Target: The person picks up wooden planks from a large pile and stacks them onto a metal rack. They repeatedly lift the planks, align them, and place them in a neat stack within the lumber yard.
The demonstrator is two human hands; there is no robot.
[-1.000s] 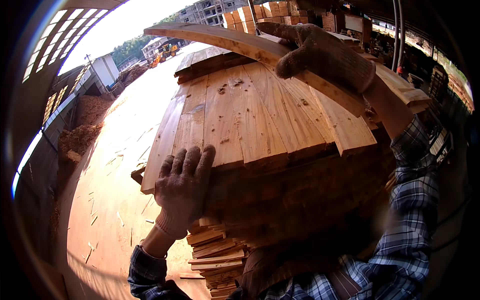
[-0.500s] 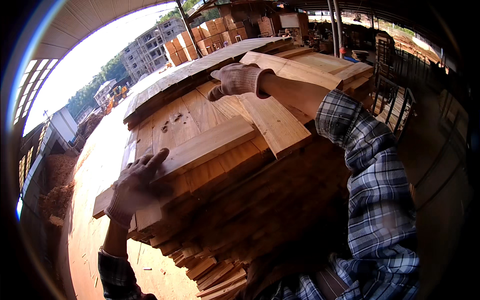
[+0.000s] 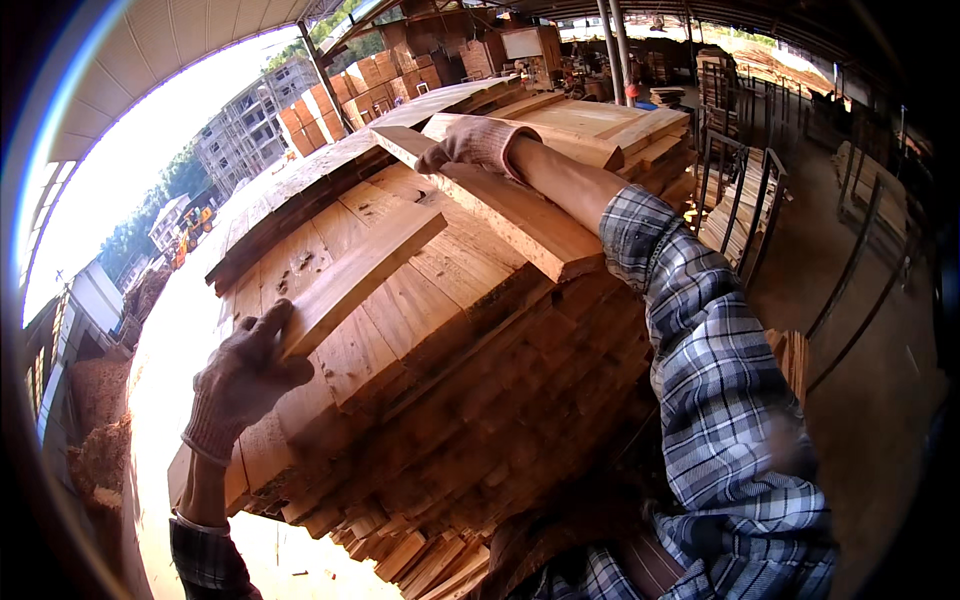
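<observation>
My left hand (image 3: pixel 240 385), in a knitted work glove, grips the near end of a short plank (image 3: pixel 365 275), which slants across the top of a lumber stack (image 3: pixel 400 325). Its thumb lies along the plank's near side. Farther off, my right hand (image 3: pixel 480 148), gloved too, is closed over the upper part of a second plank (image 3: pixel 535 222). That plank's near end reaches the stack's front edge. Between the two planks, a layer of boards lies side by side, some with dark knots. The fingertips under the right-hand plank are partly hidden.
More loose boards (image 3: pixel 575 145) lie on the stack's right side, and a raised layer (image 3: pixel 300 215) runs along its far left. Metal racks (image 3: pixel 745 205) with timber stand to the right. Steel posts (image 3: pixel 612 50) and bundled lumber (image 3: pixel 365 85) are behind.
My left hand has taken the short plank by its end and turned it away from the front edge. My right hand has come down and closed on the other plank, which has swung. The view has shifted.
</observation>
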